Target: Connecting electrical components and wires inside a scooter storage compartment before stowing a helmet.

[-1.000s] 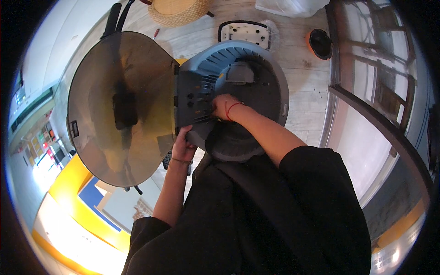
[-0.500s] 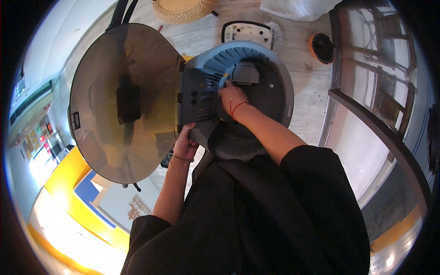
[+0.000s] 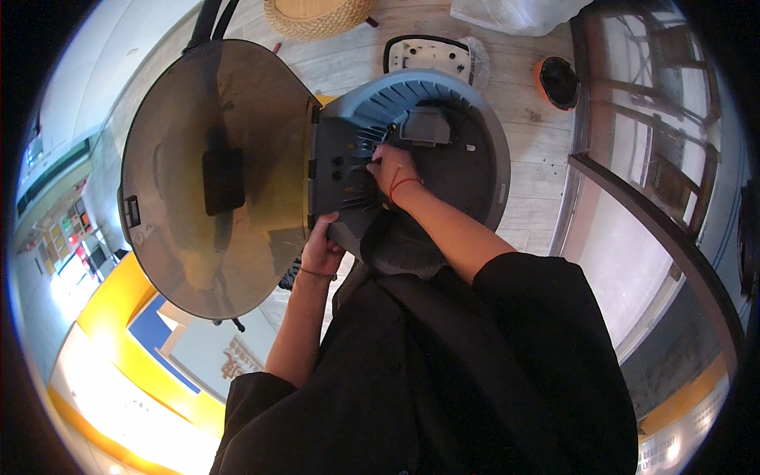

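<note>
Head view — grey housing [image 3: 463,178], upper centre of frame. Gripped at lower left by left hand [image 3: 322,247]; curled right hand [image 3: 396,168] by slotted wall [image 3: 354,178] — can't tell if holding anything. Looks rigid, bulky: best held by rim [image 3: 499,158], not thin-looking lid [image 3: 166,119].

A: Lid [image 3: 174,174]?
B: Left of the round housing [image 3: 483,182], joined along its left edge.
A: Hands?
B: Left hand [image 3: 321,252] at the near-left edge. Right hand [image 3: 394,168] inside, toward the left wall; box [image 3: 425,127] just beyond it.
A: Floor [image 3: 518,127]?
B: Rimmed panel [image 3: 423,58] behind the housing, wicker seat [image 3: 317,19] farther back-left. Bowl-shaped thing [image 3: 558,85] right, near the paned frame [image 3: 649,212].
</note>
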{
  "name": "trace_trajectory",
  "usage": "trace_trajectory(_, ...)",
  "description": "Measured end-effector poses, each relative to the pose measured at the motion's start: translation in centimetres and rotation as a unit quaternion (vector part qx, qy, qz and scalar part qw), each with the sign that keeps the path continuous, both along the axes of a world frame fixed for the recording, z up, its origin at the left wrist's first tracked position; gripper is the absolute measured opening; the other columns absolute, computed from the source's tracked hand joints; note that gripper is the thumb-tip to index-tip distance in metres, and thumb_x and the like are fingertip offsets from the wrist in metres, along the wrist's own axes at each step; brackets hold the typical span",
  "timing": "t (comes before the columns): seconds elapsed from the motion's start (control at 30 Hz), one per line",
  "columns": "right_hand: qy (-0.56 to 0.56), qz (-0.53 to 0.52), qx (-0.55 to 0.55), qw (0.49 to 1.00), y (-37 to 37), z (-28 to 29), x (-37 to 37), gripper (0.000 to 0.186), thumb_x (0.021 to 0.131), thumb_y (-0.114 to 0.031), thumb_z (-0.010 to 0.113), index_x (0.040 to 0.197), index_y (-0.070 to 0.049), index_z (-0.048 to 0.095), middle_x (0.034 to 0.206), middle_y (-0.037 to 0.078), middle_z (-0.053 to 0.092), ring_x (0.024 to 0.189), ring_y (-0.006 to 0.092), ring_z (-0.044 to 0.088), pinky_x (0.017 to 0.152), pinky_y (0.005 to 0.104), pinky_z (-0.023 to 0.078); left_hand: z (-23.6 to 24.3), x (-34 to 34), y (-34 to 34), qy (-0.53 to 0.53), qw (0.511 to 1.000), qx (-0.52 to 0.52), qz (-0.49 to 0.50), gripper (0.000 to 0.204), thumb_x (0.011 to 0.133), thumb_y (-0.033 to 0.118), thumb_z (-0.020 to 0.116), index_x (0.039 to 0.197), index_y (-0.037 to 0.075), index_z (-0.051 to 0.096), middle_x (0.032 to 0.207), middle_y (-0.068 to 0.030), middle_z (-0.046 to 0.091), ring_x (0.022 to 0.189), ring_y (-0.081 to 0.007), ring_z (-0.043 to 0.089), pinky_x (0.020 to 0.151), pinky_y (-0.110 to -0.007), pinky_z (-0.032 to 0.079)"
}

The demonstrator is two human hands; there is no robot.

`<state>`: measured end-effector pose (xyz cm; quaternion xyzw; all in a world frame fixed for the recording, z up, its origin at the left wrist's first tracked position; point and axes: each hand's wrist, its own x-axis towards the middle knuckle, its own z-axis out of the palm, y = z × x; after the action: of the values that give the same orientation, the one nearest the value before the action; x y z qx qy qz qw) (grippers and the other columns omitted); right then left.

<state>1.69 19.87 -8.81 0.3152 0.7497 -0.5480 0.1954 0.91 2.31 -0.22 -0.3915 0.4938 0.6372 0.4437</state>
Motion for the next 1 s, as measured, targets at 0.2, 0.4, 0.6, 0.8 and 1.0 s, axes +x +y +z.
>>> trace_trajectory(0.2, 0.024, -0.131, 0.011, 0.991, -0.6, -0.8, 0.4, 0.012, 0.066, -0.007, 0.063, 0.077, -0.006, 0.059, 0.084, 0.016, 0.06, 0.08, 0.0319, 0.057, 0.073, 0.0353, 0.045, -0.3, 0.2, 0.4, 0.003, 0.999, -0.03, 0.012, 0.016, 0.075, 0.019, 0.057, 0.086, 0.009, 0.054, 0.067, 0.0002, 0.057, 0.039, -0.007, 0.04, 0.035, -0.018, 0.031)
trace_trajectory(0.4, 0.046, -0.178, 0.035, 0.982, -1.4, -2.8, 0.7, 0.017, 0.065, -0.008, 0.065, 0.08, -0.004, 0.06, 0.08, 0.015, 0.061, 0.078, 0.0269, 0.059, 0.071, 0.0315, 0.045, -0.7, 0.3, -0.3, -0.006, 1.0, 0.012, 0.001, 0.013, 0.075, 0.018, 0.057, 0.084, 0.01, 0.053, 0.068, 0.0028, 0.054, 0.045, -0.0054, 0.042, 0.037, -0.017, 0.03)
trace_trajectory(0.6, 0.035, -0.151, 0.032, 0.987, -1.1, -1.7, 0.7, 0.018, 0.065, -0.007, 0.065, 0.08, -0.002, 0.059, 0.078, 0.015, 0.06, 0.076, 0.0272, 0.059, 0.069, 0.032, 0.045, 0.4, 0.1, 1.3, 0.003, 0.999, -0.036, 0.016, 0.011, 0.075, 0.02, 0.057, 0.074, 0.011, 0.052, 0.053, 0.003, 0.048, 0.038, -0.0063, 0.038, 0.034, -0.019, 0.029)
trace_trajectory(0.8, 0.037, -0.168, 0.048, 0.984, -1.6, -0.9, 0.7, 0.017, 0.066, -0.008, 0.065, 0.081, -0.002, 0.058, 0.078, 0.015, 0.06, 0.075, 0.0272, 0.059, 0.068, 0.0321, 0.045, 0.0, 0.2, 0.6, -0.002, 1.0, -0.017, 0.012, 0.011, 0.075, 0.02, 0.057, 0.075, 0.011, 0.052, 0.054, 0.0027, 0.05, 0.037, -0.0075, 0.038, 0.036, -0.02, 0.032)
trace_trajectory(1.0, 0.058, -0.191, 0.055, 0.978, -2.1, -1.6, 1.1, 0.017, 0.067, -0.007, 0.064, 0.081, -0.001, 0.058, 0.079, 0.015, 0.06, 0.076, 0.0275, 0.059, 0.068, 0.0323, 0.045, -0.2, 0.5, 0.5, 0.0, 1.0, -0.006, 0.011, 0.01, 0.075, 0.018, 0.056, 0.081, 0.01, 0.053, 0.069, 0.0023, 0.055, 0.049, -0.0056, 0.046, 0.039, -0.017, 0.03)
